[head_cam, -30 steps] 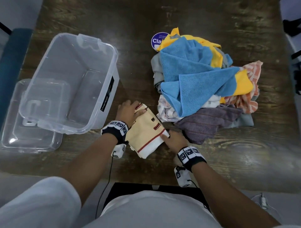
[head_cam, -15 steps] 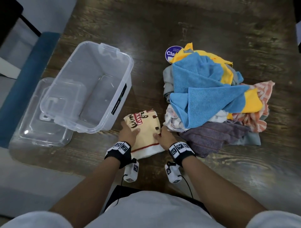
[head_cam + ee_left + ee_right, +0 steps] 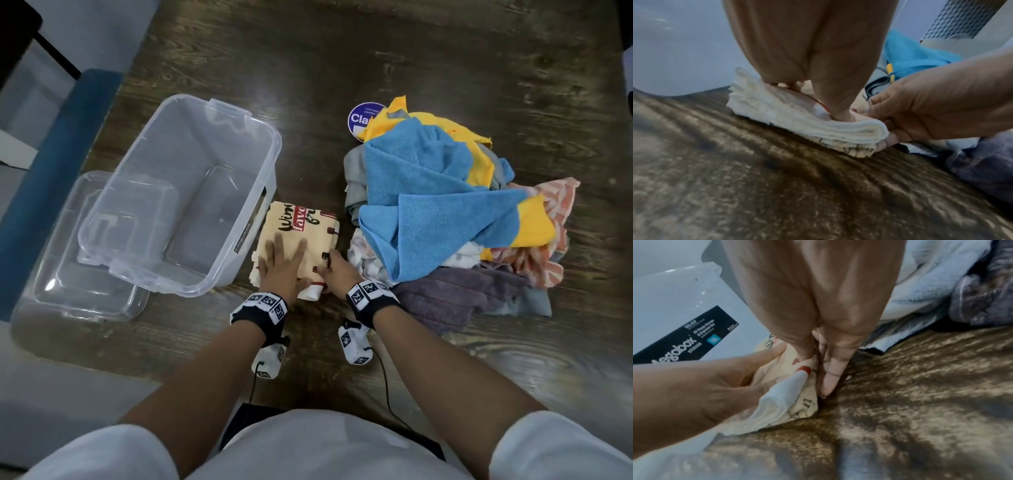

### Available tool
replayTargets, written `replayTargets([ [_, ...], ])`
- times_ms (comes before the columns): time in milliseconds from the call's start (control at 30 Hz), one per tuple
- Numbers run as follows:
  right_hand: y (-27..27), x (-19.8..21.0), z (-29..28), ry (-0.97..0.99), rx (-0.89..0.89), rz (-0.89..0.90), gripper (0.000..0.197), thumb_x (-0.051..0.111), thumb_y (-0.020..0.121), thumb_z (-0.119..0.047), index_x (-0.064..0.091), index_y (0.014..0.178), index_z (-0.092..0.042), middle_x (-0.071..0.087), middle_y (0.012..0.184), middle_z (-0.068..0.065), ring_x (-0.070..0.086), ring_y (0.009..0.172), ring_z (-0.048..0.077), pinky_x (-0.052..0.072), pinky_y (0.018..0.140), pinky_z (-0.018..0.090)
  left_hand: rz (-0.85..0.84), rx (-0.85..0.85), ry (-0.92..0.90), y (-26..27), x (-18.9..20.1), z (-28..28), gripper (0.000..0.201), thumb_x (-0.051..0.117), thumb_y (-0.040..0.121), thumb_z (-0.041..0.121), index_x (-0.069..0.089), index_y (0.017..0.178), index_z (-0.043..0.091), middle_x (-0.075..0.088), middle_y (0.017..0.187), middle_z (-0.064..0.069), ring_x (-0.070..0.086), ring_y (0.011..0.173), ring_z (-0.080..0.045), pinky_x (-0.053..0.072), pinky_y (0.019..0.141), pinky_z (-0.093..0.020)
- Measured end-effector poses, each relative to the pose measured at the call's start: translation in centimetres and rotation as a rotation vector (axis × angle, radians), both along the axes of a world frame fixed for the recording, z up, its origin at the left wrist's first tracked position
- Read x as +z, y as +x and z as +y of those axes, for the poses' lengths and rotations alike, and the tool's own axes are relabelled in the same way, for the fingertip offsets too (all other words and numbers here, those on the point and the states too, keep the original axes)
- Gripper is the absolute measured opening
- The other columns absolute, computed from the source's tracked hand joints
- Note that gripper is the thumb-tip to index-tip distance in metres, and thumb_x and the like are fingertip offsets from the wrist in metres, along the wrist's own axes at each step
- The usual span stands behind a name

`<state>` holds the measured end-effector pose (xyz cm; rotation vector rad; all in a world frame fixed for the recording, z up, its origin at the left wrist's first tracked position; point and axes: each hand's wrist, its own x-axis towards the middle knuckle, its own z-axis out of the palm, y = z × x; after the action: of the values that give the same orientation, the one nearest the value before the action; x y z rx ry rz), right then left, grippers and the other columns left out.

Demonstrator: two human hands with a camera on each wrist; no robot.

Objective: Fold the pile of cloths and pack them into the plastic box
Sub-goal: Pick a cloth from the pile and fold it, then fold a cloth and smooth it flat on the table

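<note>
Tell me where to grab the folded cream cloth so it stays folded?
Pinch the rounded fold of the folded cream cloth from the right, thumb on top, fingers underneath. There the layers join; toward the plastic box their loose edges fan out and would probably fall open.

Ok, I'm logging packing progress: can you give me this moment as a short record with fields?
cloth in work: cream printed cloth, folded, flat on the table between box and pile
left hand: lies flat on the cloth, pressing it down
right hand: pinches the cloth's near right corner
plastic box: empty, its lid at its left
pile: unfolded cloths, heaped right of the folded one
packed so far: none
</note>
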<state>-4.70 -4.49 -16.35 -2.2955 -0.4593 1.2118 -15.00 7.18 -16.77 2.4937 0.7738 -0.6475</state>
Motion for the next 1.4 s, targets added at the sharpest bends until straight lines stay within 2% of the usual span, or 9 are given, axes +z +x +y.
replayTargets([
  [100,0.1,0.2,-0.3,-0.023,0.048,-0.028,0.041,0.051,0.102,-0.033,0.040,0.137,-0.016,0.060,0.131,0.012,0.061,0.114,0.037,0.051,0.097,0.049,0.057,-0.055,0.028,0.2,-0.5,0.7,0.094,0.058,0.097,0.047,-0.017,0.155,0.043,-0.040,0.156,-0.013,-0.029,0.147,-0.039,-0.003,0.120,-0.061],
  [300,0.8,0.9,-2.7,-0.055,0.144,-0.104,0.027,0.056,0.100,-0.039,0.046,0.099,-0.014,0.060,0.103,0.009,0.060,0.099,0.030,0.043,0.081,0.034,0.137,-0.039,0.075,1.2,0.3,0.0,0.093,0.055,0.098,0.048,-0.019,0.154,0.042,-0.041,0.156,-0.015,-0.028,0.147,-0.041,-0.007,0.119,-0.061],
  [467,1.2,4.0,-6.2,-0.026,0.241,-0.116,0.018,0.054,0.102,-0.034,0.058,0.108,-0.017,0.063,0.098,0.002,0.060,0.093,0.020,0.045,0.078,0.033,0.060,-0.007,0.144,3.6,2.8,-3.1,0.081,0.051,0.098,0.011,0.000,0.160,0.021,-0.017,0.164,-0.022,-0.011,0.152,-0.041,-0.007,0.121,-0.057],
  [567,1.8,5.5,-10.0,0.041,0.196,-0.365,0.015,0.055,0.099,-0.023,0.057,0.112,-0.018,0.066,0.109,0.009,0.063,0.100,0.030,0.051,0.083,0.039,-0.218,-0.041,-0.008,5.8,4.2,-5.4,0.087,0.058,0.096,0.013,0.001,0.161,0.025,-0.006,0.167,-0.017,0.009,0.153,-0.036,0.016,0.123,-0.052],
  [700,1.6,5.6,-15.5,-0.031,0.213,-0.754,0.074,0.067,0.087,-0.025,0.031,0.151,-0.028,0.042,0.138,0.017,0.039,0.130,0.041,0.031,0.115,0.056,-0.407,-0.125,-0.311,9.0,5.8,-8.5,0.099,0.068,0.094,0.028,-0.007,0.156,0.045,-0.006,0.168,-0.009,0.038,0.142,-0.033,0.040,0.107,-0.046],
  [767,1.9,4.9,-17.4,-0.164,0.267,-0.699,0.084,0.064,0.089,-0.037,0.014,0.157,-0.037,0.018,0.159,0.017,0.011,0.147,0.049,0.008,0.120,0.063,-0.347,-0.196,-0.303,10.4,5.4,-9.7,0.096,0.066,0.096,0.027,-0.007,0.155,0.048,-0.003,0.167,-0.011,0.044,0.138,-0.035,0.042,0.106,-0.045],
  [867,3.1,3.0,-19.5,-0.313,0.318,-0.544,0.084,0.060,0.093,-0.043,0.008,0.159,-0.037,-0.007,0.167,0.015,-0.014,0.149,0.052,0.006,0.119,0.068,-0.244,-0.259,-0.287,12.4,3.8,-10.7,0.085,0.061,0.098,0.021,0.004,0.158,0.041,0.006,0.165,-0.018,0.043,0.138,-0.039,0.041,0.109,-0.043],
  [1067,7.7,2.2,-20.4,-0.376,0.269,-0.489,0.086,0.061,0.094,-0.021,0.007,0.160,-0.034,-0.014,0.167,0.011,-0.019,0.147,0.053,0.013,0.119,0.067,-0.171,-0.298,-0.281,16.2,3.0,-11.9,0.076,0.050,0.101,0.010,0.008,0.159,0.035,0.017,0.163,-0.021,0.044,0.135,-0.040,0.042,0.107,-0.040],
  [1400,13.6,2.2,-20.6,-0.465,0.265,-0.449,0.084,0.052,0.099,-0.041,-0.004,0.160,-0.029,-0.017,0.167,0.009,-0.020,0.148,0.049,0.012,0.119,0.065,-0.160,-0.276,-0.262,21.1,4.3,-13.0,0.070,0.051,0.102,0.024,0.013,0.159,0.034,0.028,0.159,-0.021,0.039,0.140,-0.039,0.039,0.110,-0.042],
])
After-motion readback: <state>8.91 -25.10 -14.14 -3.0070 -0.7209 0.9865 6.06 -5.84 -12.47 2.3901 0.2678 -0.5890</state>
